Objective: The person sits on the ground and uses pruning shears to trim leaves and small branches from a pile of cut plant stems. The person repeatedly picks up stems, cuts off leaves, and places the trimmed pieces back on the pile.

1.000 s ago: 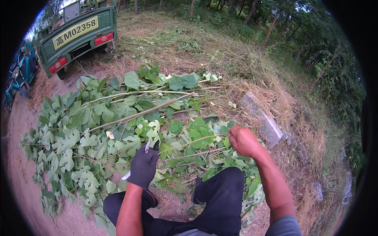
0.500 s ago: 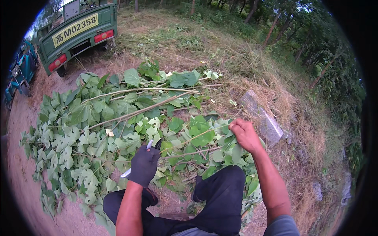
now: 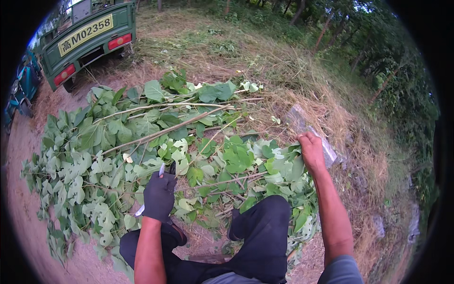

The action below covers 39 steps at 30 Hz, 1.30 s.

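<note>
A pile of cut leafy branches [image 3: 142, 137] with large green leaves lies on the ground in front of me. My left hand [image 3: 158, 196] wears a black glove and is closed around a small tool; a pale blade tip [image 3: 161, 169] shows above the fist and a light end sticks out below it. My right hand [image 3: 312, 150] is bare and grips the leafy end of a branch [image 3: 279, 165] at the right side of the pile. My knees in dark trousers [image 3: 260, 227] are below the hands.
A green vehicle's rear [image 3: 87, 40] with a yellow plate stands at the upper left. A grey stone slab [image 3: 302, 123] lies just beyond my right hand. Dry grass covers the slope to the right, trees behind it, and bare dirt lies to the left.
My right hand has moved up and to the right along the leafy branch. My left hand with the tool has stayed almost in place.
</note>
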### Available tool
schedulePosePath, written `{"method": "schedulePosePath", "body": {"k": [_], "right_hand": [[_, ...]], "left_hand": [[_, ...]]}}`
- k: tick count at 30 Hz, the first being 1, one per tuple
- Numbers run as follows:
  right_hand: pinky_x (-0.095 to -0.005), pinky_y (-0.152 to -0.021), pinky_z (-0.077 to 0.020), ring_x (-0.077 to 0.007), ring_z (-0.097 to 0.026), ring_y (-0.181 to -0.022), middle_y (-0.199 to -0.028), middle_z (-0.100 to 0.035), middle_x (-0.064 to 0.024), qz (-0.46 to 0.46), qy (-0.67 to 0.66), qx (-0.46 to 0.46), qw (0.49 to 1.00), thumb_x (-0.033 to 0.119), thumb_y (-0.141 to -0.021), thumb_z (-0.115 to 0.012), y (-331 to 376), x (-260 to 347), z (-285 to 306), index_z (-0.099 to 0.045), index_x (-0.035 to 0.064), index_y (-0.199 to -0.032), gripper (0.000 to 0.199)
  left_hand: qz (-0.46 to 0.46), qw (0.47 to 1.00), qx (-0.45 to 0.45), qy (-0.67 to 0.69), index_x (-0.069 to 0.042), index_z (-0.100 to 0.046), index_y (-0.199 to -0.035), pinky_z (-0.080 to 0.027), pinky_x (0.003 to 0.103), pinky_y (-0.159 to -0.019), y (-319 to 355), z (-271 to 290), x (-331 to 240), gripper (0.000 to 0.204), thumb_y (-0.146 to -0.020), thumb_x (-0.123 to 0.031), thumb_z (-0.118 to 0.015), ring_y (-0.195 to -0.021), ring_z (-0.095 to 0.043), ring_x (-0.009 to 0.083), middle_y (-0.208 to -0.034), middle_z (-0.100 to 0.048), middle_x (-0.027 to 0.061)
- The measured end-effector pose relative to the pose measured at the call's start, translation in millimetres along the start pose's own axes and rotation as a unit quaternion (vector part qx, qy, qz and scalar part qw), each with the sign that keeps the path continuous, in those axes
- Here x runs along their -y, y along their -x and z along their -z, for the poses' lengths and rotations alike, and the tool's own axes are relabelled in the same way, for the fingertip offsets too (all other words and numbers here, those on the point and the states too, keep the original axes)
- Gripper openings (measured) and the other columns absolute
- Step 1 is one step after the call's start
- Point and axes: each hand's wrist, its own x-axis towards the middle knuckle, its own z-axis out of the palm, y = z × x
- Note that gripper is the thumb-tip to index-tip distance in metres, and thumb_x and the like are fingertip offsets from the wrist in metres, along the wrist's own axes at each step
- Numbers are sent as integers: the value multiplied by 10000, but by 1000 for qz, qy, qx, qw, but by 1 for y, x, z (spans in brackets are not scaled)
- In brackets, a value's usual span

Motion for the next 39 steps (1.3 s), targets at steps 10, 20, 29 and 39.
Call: {"method": "schedulePosePath", "body": {"k": [10,20,29,39], "right_hand": [[-401,-923,-474,-358,-629,-1025,-1056,-663,-216,100,275,-73,953,144,-899,-597,-13,-61,12,-626,33,-1175,299],[-347,-798,-492,-261,-629,-857,-892,-671,-179,142,141,69,977,181,-892,-664,38,-26,-37,-679,-52,-863,235],[-330,-761,-493,-197,-617,-857,-886,-622,-103,125,63,332,933,205,-926,-655,158,25,-136,-647,-32,-1026,258],[-331,-903,-486,-205,-605,-1039,-1126,-615,-151,-177,-90,427,882,195,-888,-687,171,12,-181,-627,-59,-1071,319]], "left_hand": [[69,978,10,197,-19,-673,-873,-473,311,-676,-2,-8,-20,68,-843,-76,-695,-715,-595,178,-819,-609,86],[232,903,40,360,28,-696,-925,-491,258,-619,-8,-8,-25,150,-856,-106,-693,-656,-591,92,-794,-667,47],[285,804,20,522,27,-653,-978,-561,291,-702,-11,-1,-14,210,-891,-164,-665,-725,-662,159,-860,-678,91],[247,713,49,655,12,-638,-963,-520,307,-751,-8,7,-11,176,-845,-118,-634,-795,-630,172,-889,-650,91]]}}
